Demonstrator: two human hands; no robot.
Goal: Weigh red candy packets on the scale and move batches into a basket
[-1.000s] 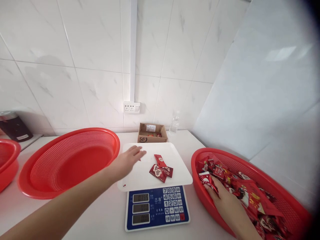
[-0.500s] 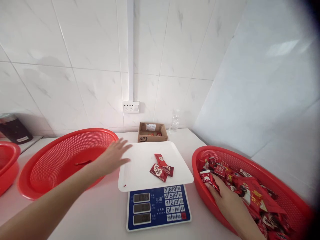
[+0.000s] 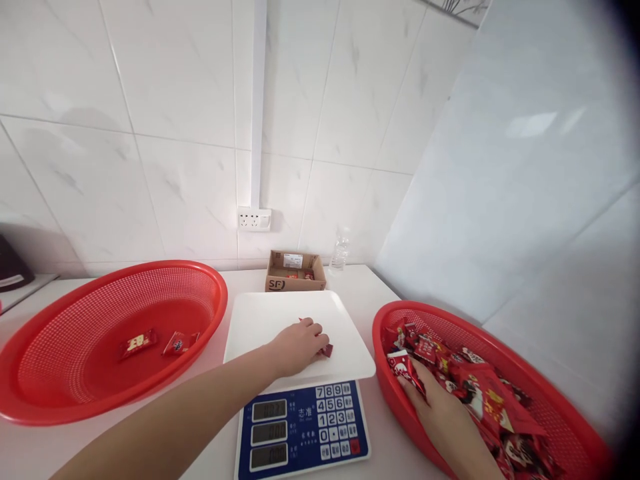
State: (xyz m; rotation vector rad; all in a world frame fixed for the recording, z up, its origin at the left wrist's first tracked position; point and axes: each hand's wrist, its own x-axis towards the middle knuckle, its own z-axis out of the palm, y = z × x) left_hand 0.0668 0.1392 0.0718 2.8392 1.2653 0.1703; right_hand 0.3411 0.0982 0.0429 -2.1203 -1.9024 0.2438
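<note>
Curling over packets: both hands

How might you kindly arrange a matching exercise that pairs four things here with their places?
1. Left hand
2. Right hand
3. Cardboard box
4. Socket

A. On the wall
B. Over red packets on the white tray
C. On the table, behind the tray
D. Holding a packet at the right-hand basket

Right pairs: 1-B; 2-D; 3-C; 4-A
</note>
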